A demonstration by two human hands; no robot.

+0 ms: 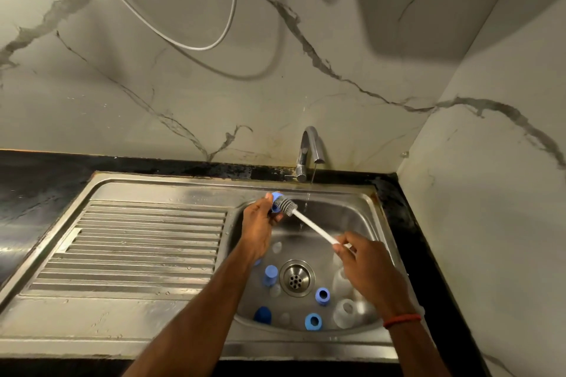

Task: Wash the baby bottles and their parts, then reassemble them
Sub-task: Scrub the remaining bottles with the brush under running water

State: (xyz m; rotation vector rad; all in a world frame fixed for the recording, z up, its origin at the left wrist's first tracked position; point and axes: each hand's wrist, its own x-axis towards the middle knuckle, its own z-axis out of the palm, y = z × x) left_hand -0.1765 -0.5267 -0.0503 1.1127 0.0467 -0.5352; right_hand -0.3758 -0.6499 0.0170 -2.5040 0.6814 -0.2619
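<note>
Blue plastic is getting scrubbed above the sink's (352,211) far-left corner: the left hand (258,223) is gripping a bottle collar (276,195), the right hand (361,257) pinching the brush (309,222) handle. Washing is underway, with rinsing under the running tap (307,150) likely coming next, while other parts (322,296) are waiting around the drain (296,278).

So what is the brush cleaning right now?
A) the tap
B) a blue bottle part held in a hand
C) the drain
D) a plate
B: the brush has its grey bristles against the blue bottle part, which the left hand holds over the sink; the right hand grips the handle.
</note>
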